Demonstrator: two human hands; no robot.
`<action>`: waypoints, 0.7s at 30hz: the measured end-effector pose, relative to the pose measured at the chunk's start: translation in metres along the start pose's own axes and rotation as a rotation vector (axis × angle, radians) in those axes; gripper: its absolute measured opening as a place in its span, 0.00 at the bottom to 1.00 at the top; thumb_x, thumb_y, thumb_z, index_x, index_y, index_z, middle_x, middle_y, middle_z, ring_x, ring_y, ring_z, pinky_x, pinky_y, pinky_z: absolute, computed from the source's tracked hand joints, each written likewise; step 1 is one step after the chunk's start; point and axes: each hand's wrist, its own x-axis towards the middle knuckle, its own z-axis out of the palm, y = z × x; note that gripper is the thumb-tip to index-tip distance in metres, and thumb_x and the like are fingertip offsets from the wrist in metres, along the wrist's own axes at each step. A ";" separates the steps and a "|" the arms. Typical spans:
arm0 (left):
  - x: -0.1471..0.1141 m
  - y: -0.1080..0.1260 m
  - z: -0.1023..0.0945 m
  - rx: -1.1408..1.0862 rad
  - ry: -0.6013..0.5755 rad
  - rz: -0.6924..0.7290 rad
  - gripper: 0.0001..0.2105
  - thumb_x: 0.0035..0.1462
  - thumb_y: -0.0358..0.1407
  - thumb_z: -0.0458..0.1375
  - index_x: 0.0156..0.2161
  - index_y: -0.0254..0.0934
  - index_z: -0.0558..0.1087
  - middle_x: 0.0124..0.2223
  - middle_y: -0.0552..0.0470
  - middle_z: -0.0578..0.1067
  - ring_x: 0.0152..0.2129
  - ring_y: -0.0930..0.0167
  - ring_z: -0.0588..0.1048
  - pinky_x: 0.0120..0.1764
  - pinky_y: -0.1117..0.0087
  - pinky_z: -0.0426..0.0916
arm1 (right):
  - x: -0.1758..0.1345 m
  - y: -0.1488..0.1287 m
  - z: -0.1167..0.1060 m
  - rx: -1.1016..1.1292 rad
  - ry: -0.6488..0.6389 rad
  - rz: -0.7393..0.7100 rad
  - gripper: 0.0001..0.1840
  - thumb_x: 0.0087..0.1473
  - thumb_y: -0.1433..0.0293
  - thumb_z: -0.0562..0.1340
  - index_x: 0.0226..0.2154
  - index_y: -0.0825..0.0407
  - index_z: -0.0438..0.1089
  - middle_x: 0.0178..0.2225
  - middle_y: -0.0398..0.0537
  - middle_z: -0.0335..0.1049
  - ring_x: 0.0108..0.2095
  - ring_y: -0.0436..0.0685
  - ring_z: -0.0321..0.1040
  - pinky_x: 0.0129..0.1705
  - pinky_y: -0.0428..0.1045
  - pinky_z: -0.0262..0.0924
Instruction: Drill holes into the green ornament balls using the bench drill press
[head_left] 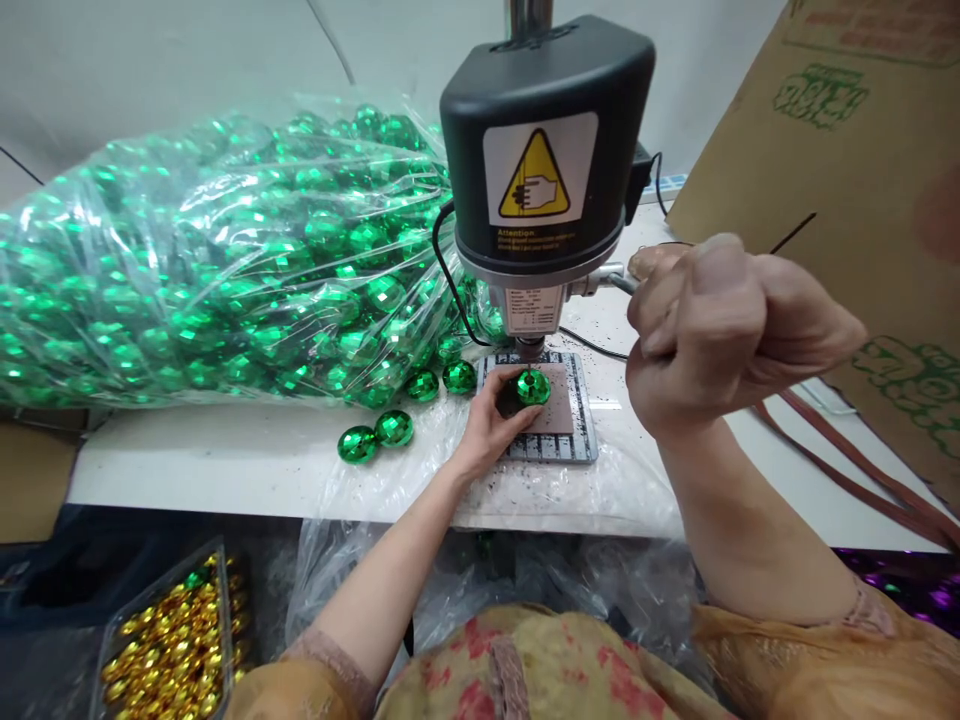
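Right fingers clench a lever, left fingers pinch green ball below "Attention" label

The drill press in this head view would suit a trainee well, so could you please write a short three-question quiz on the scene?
1. Multiple choice: what does the left hand hold beneath the head of the drill press?
a) a purple ball
b) a green faceted ball
c) a strip of tape
2. True or false: the right hand lies flat on the white table.
3. Fill in: the clear bin at lower left holds mostly ____ balls.

Key: 1. b. 2. False; it is closed in a fist at the lever handle. 3. gold.
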 end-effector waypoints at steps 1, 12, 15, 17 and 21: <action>0.000 0.000 0.000 0.000 -0.001 0.001 0.24 0.54 0.41 0.67 0.55 0.40 0.68 0.54 0.46 0.72 0.52 0.63 0.72 0.58 0.60 0.66 | -0.001 0.000 0.000 -0.018 0.022 -0.019 0.28 0.60 0.67 0.59 0.16 0.53 0.44 0.15 0.38 0.41 0.16 0.43 0.49 0.26 0.49 0.56; 0.000 -0.001 0.001 -0.013 -0.003 -0.006 0.24 0.54 0.41 0.67 0.55 0.40 0.68 0.54 0.45 0.73 0.52 0.63 0.73 0.57 0.61 0.67 | -0.009 0.017 0.000 -0.005 0.118 -0.246 0.29 0.58 0.72 0.60 0.15 0.54 0.40 0.15 0.38 0.41 0.16 0.41 0.49 0.23 0.46 0.49; 0.000 0.001 0.001 -0.019 0.000 -0.001 0.24 0.54 0.41 0.67 0.54 0.40 0.68 0.54 0.45 0.73 0.52 0.64 0.73 0.57 0.60 0.66 | -0.011 0.022 -0.003 0.034 0.087 -0.319 0.29 0.59 0.72 0.59 0.16 0.54 0.41 0.15 0.37 0.41 0.15 0.40 0.48 0.21 0.45 0.46; 0.000 0.002 0.001 -0.019 0.004 0.005 0.24 0.55 0.41 0.67 0.54 0.40 0.68 0.54 0.45 0.73 0.52 0.64 0.73 0.57 0.60 0.67 | -0.012 0.026 -0.003 0.063 0.066 -0.360 0.28 0.59 0.73 0.58 0.17 0.54 0.40 0.14 0.36 0.42 0.14 0.40 0.47 0.19 0.45 0.46; 0.000 0.003 0.001 -0.015 0.004 0.007 0.24 0.55 0.41 0.67 0.54 0.40 0.67 0.53 0.45 0.73 0.52 0.63 0.73 0.57 0.60 0.67 | -0.011 0.032 -0.004 0.090 0.034 -0.436 0.27 0.58 0.74 0.58 0.17 0.53 0.40 0.14 0.36 0.43 0.13 0.40 0.47 0.17 0.45 0.45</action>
